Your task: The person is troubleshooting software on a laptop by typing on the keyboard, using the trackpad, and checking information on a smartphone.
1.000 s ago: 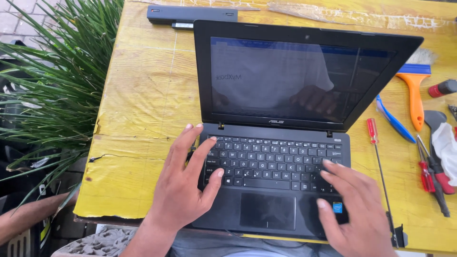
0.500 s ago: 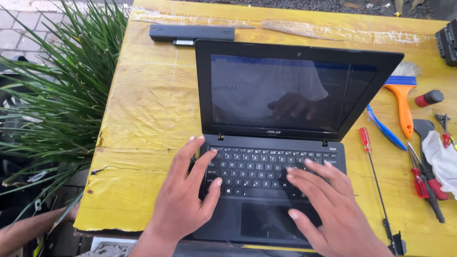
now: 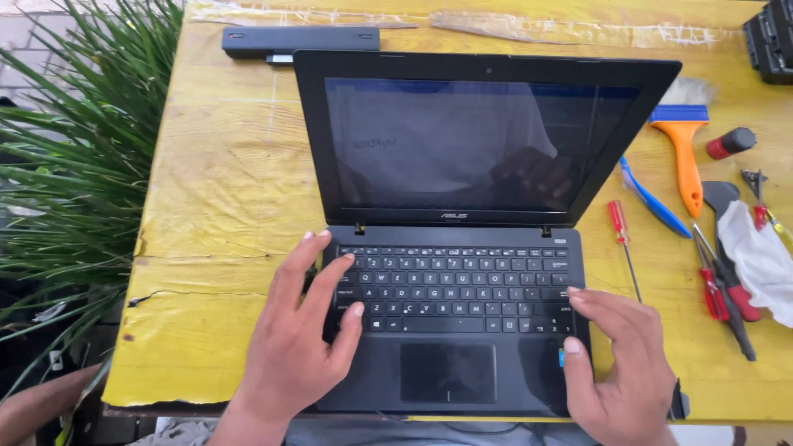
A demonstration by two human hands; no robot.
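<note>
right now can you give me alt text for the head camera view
Two bare hands rest on an open black laptop on a yellow table: left hand on the keys, right hand at the lower right corner. Screwdrivers and a brush lie right.

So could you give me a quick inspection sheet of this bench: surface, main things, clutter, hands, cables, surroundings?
Surface: yellow wooden table, worn and cracked at the left edge.
Job's things: open black laptop, screen dark.
Clutter: black battery bar; orange-handled brush; red screwdriver; blue pry tool; white cloth.
Hands: left hand on the keyboard's left side; right hand at the laptop's lower right corner; both open.
Cables: nothing seen.
Surroundings: green spiky plant at left.
</note>
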